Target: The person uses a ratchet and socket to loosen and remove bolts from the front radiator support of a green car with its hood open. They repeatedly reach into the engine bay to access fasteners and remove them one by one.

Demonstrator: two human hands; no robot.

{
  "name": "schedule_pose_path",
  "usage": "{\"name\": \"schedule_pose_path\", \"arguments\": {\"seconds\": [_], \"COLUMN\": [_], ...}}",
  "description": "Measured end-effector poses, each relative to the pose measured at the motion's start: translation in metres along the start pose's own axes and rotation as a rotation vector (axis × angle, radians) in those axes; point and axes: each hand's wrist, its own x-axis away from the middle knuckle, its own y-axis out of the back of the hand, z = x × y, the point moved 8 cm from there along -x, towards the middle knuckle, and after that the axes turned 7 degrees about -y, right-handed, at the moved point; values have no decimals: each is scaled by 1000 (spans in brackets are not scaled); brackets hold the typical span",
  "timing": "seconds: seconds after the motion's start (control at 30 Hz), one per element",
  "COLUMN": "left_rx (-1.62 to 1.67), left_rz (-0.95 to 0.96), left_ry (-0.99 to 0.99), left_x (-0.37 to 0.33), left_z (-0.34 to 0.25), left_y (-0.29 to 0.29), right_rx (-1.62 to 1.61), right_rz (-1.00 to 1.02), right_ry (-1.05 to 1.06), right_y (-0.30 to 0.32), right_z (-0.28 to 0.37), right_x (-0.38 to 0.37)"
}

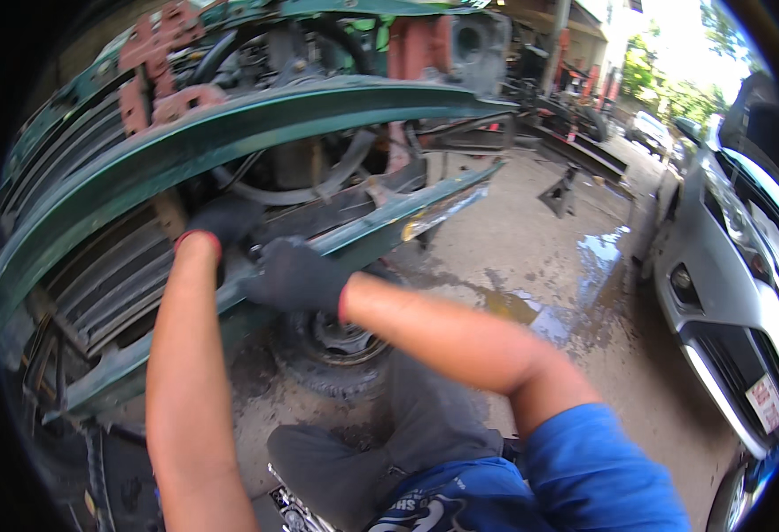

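Note:
My left hand point(223, 222), in a dark glove with a red cuff, reaches in behind the lower green metal beam point(425, 206) of a stripped vehicle front. Its fingers are blurred and lost against the dark parts. My right hand point(302, 277), gloved alike, is closed in a fist at the top of that beam, close beside the left. A small metallic piece shows at its knuckles, but what it grips is hidden. Above both hands curves the upper green beam point(318, 102). A slatted dark panel point(119, 266) lies left of the left hand.
A wheel with a tyre point(340, 355) lies on the ground under the lower beam. A dark jack stand point(560, 191) and a puddle point(598, 262) are to the right on the concrete. Along the right edge stands a silver car point(717, 239) with its hood raised.

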Motion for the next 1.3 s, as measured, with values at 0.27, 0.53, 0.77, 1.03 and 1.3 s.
{"name": "schedule_pose_path", "arguments": {"seconds": [0.27, 0.53, 0.77, 1.03, 1.3], "left_rx": [185, 149, 181, 151, 193], "left_rz": [-6, -123, -91, -68, -96], "left_ry": [272, 243, 229, 273, 227], "left_x": [25, 26, 26, 28, 11], "left_z": [-13, -12, -16, -17, 4], "left_y": [14, 18, 17, 16, 3], "right_rx": [127, -2632, -652, 85, -2453], "right_rz": [189, -420, 49, 154, -412], "right_ry": [-160, -787, -540, -168, -794], "right_y": [5, -86, -3, 3, -85], "right_z": [-4, -9, -32, -5, -2], "right_x": [-22, 14, 4, -21, 12]}}
